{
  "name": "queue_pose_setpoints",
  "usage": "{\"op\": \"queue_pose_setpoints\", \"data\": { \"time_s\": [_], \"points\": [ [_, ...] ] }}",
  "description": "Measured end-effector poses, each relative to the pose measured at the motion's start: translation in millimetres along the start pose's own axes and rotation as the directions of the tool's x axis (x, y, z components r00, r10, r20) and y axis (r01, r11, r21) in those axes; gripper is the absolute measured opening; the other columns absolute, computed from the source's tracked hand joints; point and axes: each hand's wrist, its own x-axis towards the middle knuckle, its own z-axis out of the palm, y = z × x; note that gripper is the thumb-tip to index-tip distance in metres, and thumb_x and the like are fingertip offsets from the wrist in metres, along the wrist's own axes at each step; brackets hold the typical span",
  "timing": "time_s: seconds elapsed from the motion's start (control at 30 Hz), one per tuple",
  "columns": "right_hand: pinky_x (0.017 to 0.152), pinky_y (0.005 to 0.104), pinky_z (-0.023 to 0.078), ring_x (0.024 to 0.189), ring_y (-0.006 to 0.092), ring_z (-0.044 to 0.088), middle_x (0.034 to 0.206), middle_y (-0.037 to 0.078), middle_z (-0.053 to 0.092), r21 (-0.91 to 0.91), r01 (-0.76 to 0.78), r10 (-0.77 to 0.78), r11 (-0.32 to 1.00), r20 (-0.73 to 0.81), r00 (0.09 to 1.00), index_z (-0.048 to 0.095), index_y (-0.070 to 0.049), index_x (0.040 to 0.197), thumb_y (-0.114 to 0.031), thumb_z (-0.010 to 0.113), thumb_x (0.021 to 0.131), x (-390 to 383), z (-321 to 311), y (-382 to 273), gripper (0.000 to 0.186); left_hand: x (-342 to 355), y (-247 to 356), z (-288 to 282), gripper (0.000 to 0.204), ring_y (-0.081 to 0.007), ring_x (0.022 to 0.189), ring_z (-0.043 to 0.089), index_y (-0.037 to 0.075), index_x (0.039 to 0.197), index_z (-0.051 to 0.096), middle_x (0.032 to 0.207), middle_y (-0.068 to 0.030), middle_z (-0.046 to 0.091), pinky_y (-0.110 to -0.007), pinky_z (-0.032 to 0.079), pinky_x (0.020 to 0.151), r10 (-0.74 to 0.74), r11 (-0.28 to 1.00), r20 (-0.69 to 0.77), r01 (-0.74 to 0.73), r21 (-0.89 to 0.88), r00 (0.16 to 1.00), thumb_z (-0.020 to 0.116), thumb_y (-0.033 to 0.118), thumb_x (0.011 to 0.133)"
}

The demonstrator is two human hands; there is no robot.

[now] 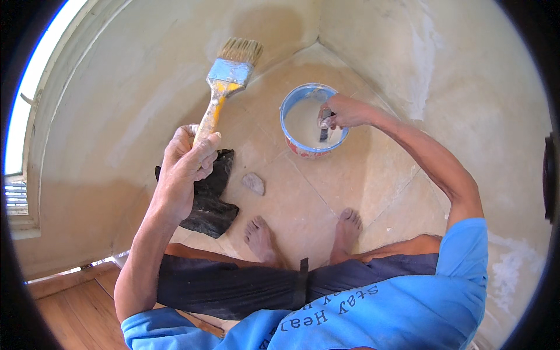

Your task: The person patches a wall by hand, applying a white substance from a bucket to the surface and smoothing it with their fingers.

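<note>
My left hand [185, 160] is closed round the handle of a wide paintbrush [227, 76]. The brush stands bristles up, with pale paint smeared on its blue ferrule and yellow handle. On the floor ahead is a round bucket [284, 119] with a blue rim, holding a creamy off-white liquid [304, 121]. Over its right side, my right hand [347, 111] grips a small dark flat tool [324, 134], its lower end down at the liquid. Fingers cover much of that tool, so its exact kind is unclear.
A crumpled black plastic bag [211, 213] and a flat grey lump [253, 183] lie left of my bare feet. Walls with whitish patches [423, 64] meet in a corner beyond the bucket. A bright window [26, 116] is at left, wooden flooring [79, 312] at lower left.
</note>
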Motion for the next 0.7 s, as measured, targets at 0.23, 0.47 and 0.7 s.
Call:
{"op": "queue_pose_setpoints", "data": {
  "time_s": [0.23, 0.47, 0.7],
  "points": [
    [0.075, 0.0429, 0.052, 0.083, 0.0370, 0.067, 0.087, 0.020, 0.069, -0.230, 0.314, -0.386, 0.921, -0.432, 0.815, 0.071, -0.001, 0.095, -0.004, 0.066, 0.074, 38.8, -5.1, 25.0, 0.022, 4.8, 3.3, 7.7, 0.022, -0.0008, 0.059, 0.034, 0.008, 0.103, 0.047, 0.070, 0.0072, 0.040, -0.018, 0.028, 0.052, -0.021, 1.000, 0.032, 0.020, 0.011, 0.999, 0.060, 0.024, 0.097],
    [0.070, 0.0395, 0.052, 0.077, 0.0302, 0.067, 0.083, 0.019, 0.069, -0.284, 0.170, -0.249, 0.944, -0.273, 0.929, 0.071, -0.001, 0.097, 0.000, 0.064, 0.074, 4.8, -7.6, 19.8, 0.024, 1.7, 6.7, 7.3, 0.021, -0.0001, 0.059, 0.035, 0.007, 0.105, 0.048, 0.070, 0.0074, 0.039, -0.017, 0.028, 0.052, 0.011, 1.000, 0.061, -0.009, -0.021, 0.998, 0.059, 0.022, 0.097],
    [0.066, 0.0362, 0.053, 0.072, 0.0263, 0.068, 0.085, 0.017, 0.070, 0.017, 0.134, -0.129, 0.991, -0.183, 0.975, 0.070, 0.000, 0.099, -0.001, 0.061, 0.079, 9.0, 2.9, 0.5, 0.021, 9.6, 7.3, 9.7, 0.021, 0.0002, 0.058, 0.034, 0.007, 0.105, 0.049, 0.069, 0.0076, 0.040, -0.017, 0.028, 0.051, 0.008, 0.999, 0.096, -0.005, -0.032, 0.995, 0.059, 0.023, 0.097]
  ]
}}
